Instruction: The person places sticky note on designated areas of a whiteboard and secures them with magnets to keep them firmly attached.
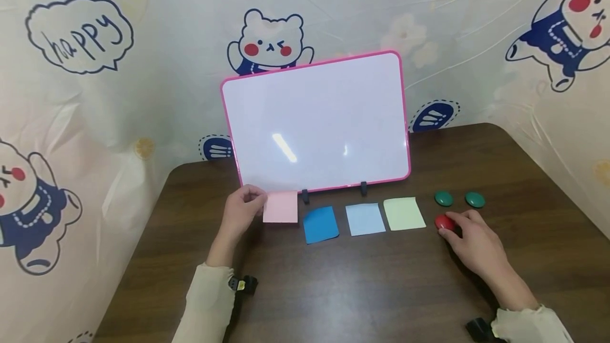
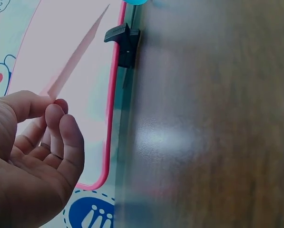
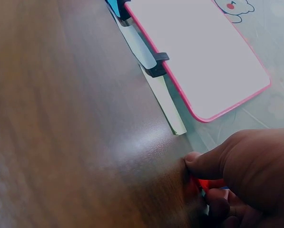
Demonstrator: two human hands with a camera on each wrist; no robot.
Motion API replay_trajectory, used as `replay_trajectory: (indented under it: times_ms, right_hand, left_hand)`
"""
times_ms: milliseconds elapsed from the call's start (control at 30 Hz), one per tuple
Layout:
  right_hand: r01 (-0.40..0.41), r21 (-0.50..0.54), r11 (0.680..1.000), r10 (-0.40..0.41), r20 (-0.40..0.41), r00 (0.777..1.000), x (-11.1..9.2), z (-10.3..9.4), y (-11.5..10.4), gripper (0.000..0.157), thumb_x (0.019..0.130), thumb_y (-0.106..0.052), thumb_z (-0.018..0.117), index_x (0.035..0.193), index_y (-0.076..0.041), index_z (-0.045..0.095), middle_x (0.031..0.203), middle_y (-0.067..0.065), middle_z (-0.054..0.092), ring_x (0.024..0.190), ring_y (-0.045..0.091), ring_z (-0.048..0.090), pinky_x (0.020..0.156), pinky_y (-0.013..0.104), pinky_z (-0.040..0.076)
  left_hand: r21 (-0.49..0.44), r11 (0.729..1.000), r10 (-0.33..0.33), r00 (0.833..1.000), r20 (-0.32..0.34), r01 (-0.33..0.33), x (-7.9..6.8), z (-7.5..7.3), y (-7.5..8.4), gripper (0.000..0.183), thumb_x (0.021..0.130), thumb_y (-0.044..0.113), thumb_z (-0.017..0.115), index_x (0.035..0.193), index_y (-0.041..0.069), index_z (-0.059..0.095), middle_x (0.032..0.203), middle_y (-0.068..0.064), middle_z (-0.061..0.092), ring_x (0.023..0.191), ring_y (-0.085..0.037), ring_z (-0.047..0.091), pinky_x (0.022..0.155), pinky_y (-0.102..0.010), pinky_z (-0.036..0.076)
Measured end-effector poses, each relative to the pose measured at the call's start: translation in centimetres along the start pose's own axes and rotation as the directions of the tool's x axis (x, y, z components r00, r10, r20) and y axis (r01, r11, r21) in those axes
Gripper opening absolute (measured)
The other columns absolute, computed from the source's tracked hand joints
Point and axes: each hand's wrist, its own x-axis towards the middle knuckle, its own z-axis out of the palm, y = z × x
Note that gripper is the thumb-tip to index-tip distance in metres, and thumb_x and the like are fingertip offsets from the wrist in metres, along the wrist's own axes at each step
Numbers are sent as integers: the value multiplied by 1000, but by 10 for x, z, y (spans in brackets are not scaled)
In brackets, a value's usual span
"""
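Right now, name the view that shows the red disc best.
Head view: most of the red disc shows, held by the right fingers. Right wrist shows only a bit between fingers; left wrist shows none.

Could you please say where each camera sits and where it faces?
Head: on the head, facing forward and down at the pink-framed white rectangular board; left hand, right hand and cream sleeves show.
Left wrist: worn there, facing that hand pinching a pink paper square.
Right wrist: worn there, facing that hand holding a glossy red disc.
Both wrist views share the board.
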Motion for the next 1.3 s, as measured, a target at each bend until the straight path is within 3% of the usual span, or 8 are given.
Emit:
replay_trajectory:
  times_ms: [167,533,867,1300]
  right_hand:
    - [-9,-1,1000,9,4,1000,-1,1,0,45,84,-20,71,119,5,58,100,16,48,74,27,51,58,38,41]
    - [-15,0,1000,15,14,1000,-2,2,1,45,84,-21,70,120,5,58,101,17,48,75,29,52,59,41,41]
    - [-17,2,1000,17,11,1000,-2,2,1,45,84,-21,71,119,5,58,101,16,48,75,29,53,59,42,42]
    - [-12,2,1000,12,8,1000,0,2,1,45,84,-21,71,119,5,58,101,16,48,77,30,54,61,45,43]
  left_hand:
    - [-31,999,19,1000,-16,-19,2,-2,0,20,90,27,66,99,10,63,89,-11,60,79,-29,58,74,-36,53]
    - [-60,998,-11,999,-48,8,9,-6,8,31,88,38,66,105,13,64,99,-8,60,84,-29,58,75,-34,53]
    - [-92,996,3,995,-102,-13,16,-7,12,31,88,38,66,103,11,65,90,-12,59,76,-31,58,70,-34,52]
    - [-104,995,-7,990,-141,-8,27,-19,18,38,88,43,64,106,11,62,91,-15,57,75,-31,57,68,-32,52]
